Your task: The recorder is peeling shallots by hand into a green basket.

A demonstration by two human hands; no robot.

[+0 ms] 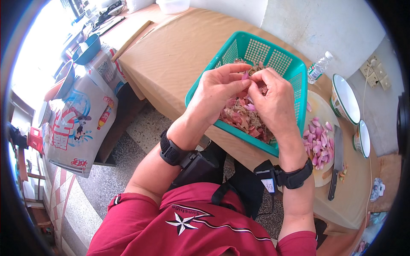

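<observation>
Over a green plastic basket (248, 136), my left hand (221, 88) and my right hand (274, 96) meet at their fingertips. My left fingers and thumb pinch a small purple shallot (245, 76), and my right thumb and forefinger touch its lower end. Dry shallot skins and roots (238, 116) lie in the basket below, with a few purple pieces among them. To the right of the basket, a heap of peeled shallots (317, 142) rests on a round cutting board (320, 179). A kitchen knife (338, 160) with a black handle lies along the board's right edge.
A plastic bottle (319, 68) and two enamel bowls, one larger (346, 99) and one smaller (362, 139), stand near the wall on the right. A wooden stick (133, 40) lies at the far left of the cloth-covered table (173, 48). Blue basins (87, 49) sit further left.
</observation>
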